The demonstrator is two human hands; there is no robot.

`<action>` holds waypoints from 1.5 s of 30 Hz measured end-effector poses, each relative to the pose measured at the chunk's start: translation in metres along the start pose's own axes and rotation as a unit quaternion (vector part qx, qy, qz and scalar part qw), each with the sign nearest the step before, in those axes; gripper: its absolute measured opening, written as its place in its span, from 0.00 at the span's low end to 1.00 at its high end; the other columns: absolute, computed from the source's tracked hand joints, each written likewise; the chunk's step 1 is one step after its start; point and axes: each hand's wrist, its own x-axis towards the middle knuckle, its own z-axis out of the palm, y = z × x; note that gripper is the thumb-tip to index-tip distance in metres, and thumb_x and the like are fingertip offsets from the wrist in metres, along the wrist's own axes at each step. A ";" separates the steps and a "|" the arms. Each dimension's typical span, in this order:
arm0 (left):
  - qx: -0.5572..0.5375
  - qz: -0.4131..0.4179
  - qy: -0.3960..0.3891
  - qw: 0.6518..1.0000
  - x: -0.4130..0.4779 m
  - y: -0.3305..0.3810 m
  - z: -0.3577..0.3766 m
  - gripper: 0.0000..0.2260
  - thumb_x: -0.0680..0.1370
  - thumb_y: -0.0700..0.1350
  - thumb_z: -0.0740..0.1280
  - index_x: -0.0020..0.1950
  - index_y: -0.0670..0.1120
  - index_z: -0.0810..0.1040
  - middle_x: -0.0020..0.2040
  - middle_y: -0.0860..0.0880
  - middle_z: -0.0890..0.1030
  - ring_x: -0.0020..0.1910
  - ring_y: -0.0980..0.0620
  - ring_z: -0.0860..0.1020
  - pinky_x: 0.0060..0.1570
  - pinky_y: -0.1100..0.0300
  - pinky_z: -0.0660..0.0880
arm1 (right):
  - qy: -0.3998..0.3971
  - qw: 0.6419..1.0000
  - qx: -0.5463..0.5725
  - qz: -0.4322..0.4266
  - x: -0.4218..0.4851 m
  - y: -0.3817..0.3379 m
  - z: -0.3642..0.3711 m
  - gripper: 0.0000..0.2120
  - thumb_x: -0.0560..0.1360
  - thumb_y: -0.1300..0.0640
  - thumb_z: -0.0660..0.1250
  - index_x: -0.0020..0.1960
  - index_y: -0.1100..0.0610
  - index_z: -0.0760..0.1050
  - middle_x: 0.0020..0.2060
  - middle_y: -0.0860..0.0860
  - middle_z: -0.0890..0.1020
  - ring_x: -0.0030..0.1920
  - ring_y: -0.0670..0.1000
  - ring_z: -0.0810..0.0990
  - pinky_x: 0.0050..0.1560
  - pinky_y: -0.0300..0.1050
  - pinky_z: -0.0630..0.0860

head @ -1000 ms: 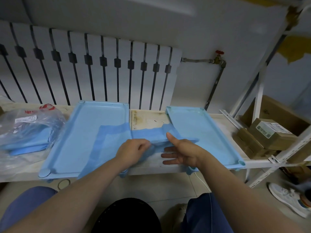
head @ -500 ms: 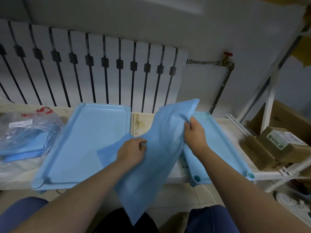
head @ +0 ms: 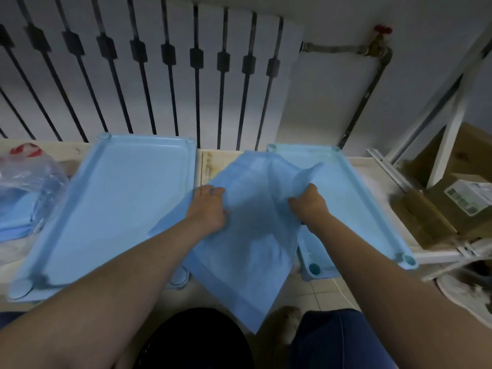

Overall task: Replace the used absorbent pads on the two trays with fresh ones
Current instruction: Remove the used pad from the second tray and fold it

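opening a thin pale-blue absorbent pad (head: 250,249) hanging toward six o'clock, the left hand (head: 209,206) and right hand (head: 310,202) are each gripping an upper edge, and it is likely needing laying flat in the bare light-blue plastic tray (head: 354,198) at two o'clock.

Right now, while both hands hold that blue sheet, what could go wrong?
1. The blue pad, gripped by the left hand and the right hand, hangs down past the front of the shelf. Its low corner is close to a bare foot and might brush the floor and get dirty.
2. The right tray seems to stick out over the shelf edge, so a bump from an arm could tip it.
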 end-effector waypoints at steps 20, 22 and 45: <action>0.195 -0.081 -0.069 0.975 -0.001 0.030 0.014 0.27 0.77 0.64 0.57 0.69 0.50 0.63 0.68 0.38 0.63 0.65 0.36 0.62 0.64 0.45 0.62 | 0.010 0.993 -0.078 -0.086 0.010 0.012 -0.008 0.24 0.78 0.55 0.61 0.73 0.48 0.64 0.69 0.56 0.71 0.67 0.59 0.71 0.65 0.47 0.67; 0.185 -0.087 -0.071 0.976 -0.007 0.032 0.014 0.25 0.77 0.63 0.58 0.69 0.50 0.64 0.67 0.39 0.63 0.65 0.36 0.62 0.62 0.46 0.63 | -0.008 0.993 -0.090 -0.076 0.000 0.022 -0.004 0.25 0.77 0.54 0.62 0.73 0.48 0.64 0.68 0.56 0.71 0.66 0.58 0.72 0.63 0.47 0.69; 0.123 0.108 -0.055 0.985 -0.038 0.050 0.048 0.30 0.80 0.61 0.53 0.78 0.52 0.51 0.79 0.46 0.46 0.77 0.44 0.43 0.74 0.43 0.41 | -0.042 0.974 -0.168 -0.145 -0.007 0.021 -0.018 0.35 0.74 0.60 0.64 0.77 0.46 0.54 0.66 0.60 0.70 0.64 0.60 0.72 0.61 0.46 0.70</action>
